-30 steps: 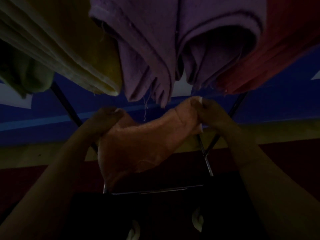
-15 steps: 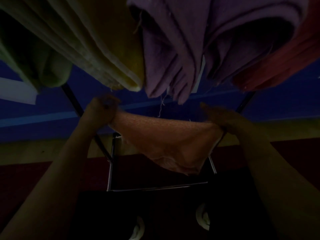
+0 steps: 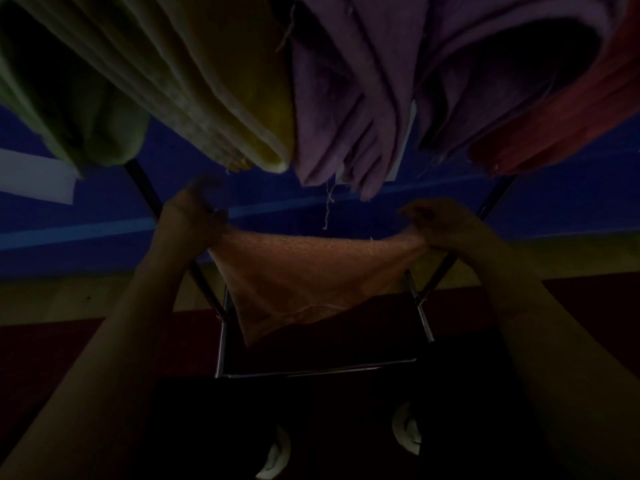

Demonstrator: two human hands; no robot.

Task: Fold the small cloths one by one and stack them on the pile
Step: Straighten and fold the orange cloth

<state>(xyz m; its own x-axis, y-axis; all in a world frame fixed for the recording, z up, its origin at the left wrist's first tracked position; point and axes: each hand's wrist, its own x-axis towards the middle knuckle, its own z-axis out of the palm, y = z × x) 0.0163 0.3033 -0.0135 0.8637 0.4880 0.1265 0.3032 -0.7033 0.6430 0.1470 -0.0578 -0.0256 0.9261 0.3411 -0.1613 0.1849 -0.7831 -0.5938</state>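
A small orange cloth [image 3: 304,271] hangs stretched between my two hands in the dim middle of the view. My left hand [image 3: 194,213] grips its left top corner and my right hand [image 3: 440,223] grips its right top corner. The cloth sags below them into a point at the lower left. No pile of folded cloths shows in this view.
Above hang several cloths on a drying rack: a green one [image 3: 69,98], a yellow one [image 3: 214,81], purple ones [image 3: 363,91] and a red one [image 3: 571,109]. The rack's metal legs and low crossbar [image 3: 311,370] stand behind the cloth. Two feet in white slippers [image 3: 405,427] show below.
My hands have pulled apart, stretching the bunched orange cloth wide between them. The view has shifted, so the hanging cloths sit further right.
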